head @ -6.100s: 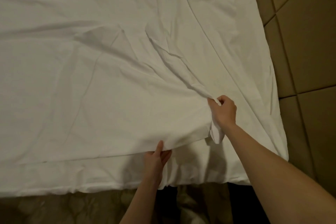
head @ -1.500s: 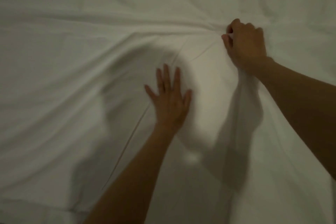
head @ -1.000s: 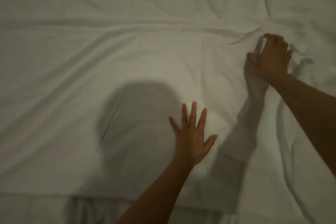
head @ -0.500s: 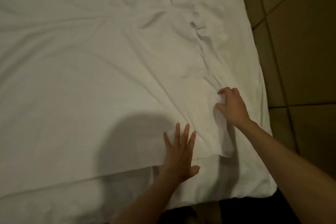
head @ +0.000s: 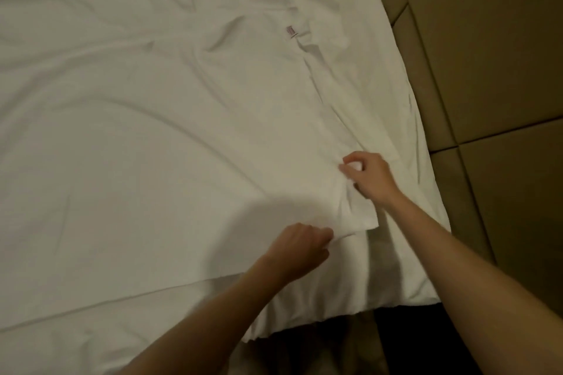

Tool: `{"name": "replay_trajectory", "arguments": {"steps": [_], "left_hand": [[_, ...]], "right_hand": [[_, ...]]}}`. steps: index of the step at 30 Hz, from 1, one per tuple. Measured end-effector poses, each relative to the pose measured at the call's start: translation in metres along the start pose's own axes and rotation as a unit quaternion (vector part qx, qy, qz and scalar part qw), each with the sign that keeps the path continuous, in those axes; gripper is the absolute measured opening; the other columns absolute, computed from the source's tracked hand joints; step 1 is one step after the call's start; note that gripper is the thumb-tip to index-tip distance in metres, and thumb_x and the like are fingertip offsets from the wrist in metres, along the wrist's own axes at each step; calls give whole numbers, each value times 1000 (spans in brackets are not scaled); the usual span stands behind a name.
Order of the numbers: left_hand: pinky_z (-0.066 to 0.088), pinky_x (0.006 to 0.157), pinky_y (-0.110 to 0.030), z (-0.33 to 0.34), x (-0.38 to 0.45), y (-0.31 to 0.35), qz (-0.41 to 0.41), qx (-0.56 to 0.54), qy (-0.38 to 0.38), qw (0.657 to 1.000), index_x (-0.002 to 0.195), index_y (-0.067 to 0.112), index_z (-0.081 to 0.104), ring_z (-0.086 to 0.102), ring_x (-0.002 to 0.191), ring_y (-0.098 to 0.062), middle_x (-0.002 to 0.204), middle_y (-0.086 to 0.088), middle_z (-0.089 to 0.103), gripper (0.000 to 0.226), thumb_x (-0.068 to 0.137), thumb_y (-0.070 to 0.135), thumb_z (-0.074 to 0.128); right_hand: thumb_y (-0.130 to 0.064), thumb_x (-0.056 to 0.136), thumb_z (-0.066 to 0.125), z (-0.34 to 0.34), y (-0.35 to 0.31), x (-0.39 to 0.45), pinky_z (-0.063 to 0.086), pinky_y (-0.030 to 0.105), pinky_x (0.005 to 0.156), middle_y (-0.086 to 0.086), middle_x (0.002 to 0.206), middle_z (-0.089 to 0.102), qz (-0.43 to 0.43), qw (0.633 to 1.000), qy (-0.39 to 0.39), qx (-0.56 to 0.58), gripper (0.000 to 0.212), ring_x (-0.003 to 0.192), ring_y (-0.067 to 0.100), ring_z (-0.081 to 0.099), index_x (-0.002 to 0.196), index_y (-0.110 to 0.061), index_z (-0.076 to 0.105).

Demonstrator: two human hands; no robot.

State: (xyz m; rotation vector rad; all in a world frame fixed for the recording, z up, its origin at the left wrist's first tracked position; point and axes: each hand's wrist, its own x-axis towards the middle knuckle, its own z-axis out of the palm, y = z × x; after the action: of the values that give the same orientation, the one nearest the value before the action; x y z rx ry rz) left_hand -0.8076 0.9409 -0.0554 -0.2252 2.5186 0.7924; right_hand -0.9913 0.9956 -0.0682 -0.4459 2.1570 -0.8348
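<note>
My left hand (head: 300,248) pinches the near hem of the creased white cotton sheet (head: 152,146). My right hand (head: 370,175) grips its folded corner, near the near right corner of the white-covered bed (head: 405,268).

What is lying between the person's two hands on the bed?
In the head view, only the loose corner of the white sheet lies between the left hand and the right hand; both grip it.
</note>
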Motion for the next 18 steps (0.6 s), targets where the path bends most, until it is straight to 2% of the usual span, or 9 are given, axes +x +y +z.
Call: {"name": "replay_trajectory", "arguments": {"steps": [2,3,5,7,9,11,13,15,18], "left_hand": [[30,66,-34,3,-3,1,-6,-9,4,1000,103,8,53,58,90,-37,101,-17,62,15,93,18,46],[31,67,-36,7,-1,1,-17,-6,-5,1000,104,8,53,58,91,-38,103,-18,62,16,93,16,46],[37,70,-39,17,10,2,-52,-2,-17,998,105,6,54,59,95,-40,107,-20,62,17,94,11,43],[41,74,-41,25,20,4,-76,15,-25,997,108,6,54,59,99,-40,109,-20,61,20,94,7,39],[40,75,-41,31,25,8,-65,28,-28,997,112,7,53,59,99,-39,110,-19,61,23,96,6,36],[37,71,-40,32,23,10,-44,19,-19,999,112,7,51,59,95,-39,107,-18,61,22,99,9,34],[31,64,-38,28,17,10,-19,-18,6,1000,102,7,50,57,81,-37,96,-19,61,16,98,9,35],[27,62,-38,26,13,5,-9,-63,16,998,90,11,44,54,73,-37,87,-21,59,14,95,10,31],[26,63,-38,31,11,-1,-24,-82,-23,996,90,12,42,55,81,-41,92,-22,58,14,91,13,28]], "right_hand": [[-16,91,64,-19,2,0,36,7,50,-1,61,51,-14,1000,3,-25,3,41,3,47,88,-15,66],[-16,92,63,-23,4,0,35,8,54,-2,58,49,-17,999,-3,-50,5,45,6,45,89,-17,66],[-19,93,61,-22,9,-2,36,12,55,-1,67,54,-5,999,10,-49,5,57,10,48,93,-17,65],[-27,90,64,-11,16,-12,40,19,58,0,81,57,41,998,39,1,13,72,17,54,96,-16,61],[-37,82,72,5,25,-28,41,26,57,-1,80,55,89,995,26,19,30,70,18,53,99,-19,55],[-36,78,76,17,35,-42,41,28,59,0,80,55,97,994,-31,-46,38,68,17,52,101,-21,50],[-27,82,73,21,42,-48,42,23,55,5,80,59,66,995,-35,-69,26,63,15,52,94,-20,51],[-19,85,70,14,47,-48,41,15,53,3,82,60,40,999,11,-25,17,64,14,54,87,-17,53],[-15,85,66,10,51,-45,40,24,55,7,77,61,68,996,-1,-64,17,60,18,51,80,-19,50]]}}
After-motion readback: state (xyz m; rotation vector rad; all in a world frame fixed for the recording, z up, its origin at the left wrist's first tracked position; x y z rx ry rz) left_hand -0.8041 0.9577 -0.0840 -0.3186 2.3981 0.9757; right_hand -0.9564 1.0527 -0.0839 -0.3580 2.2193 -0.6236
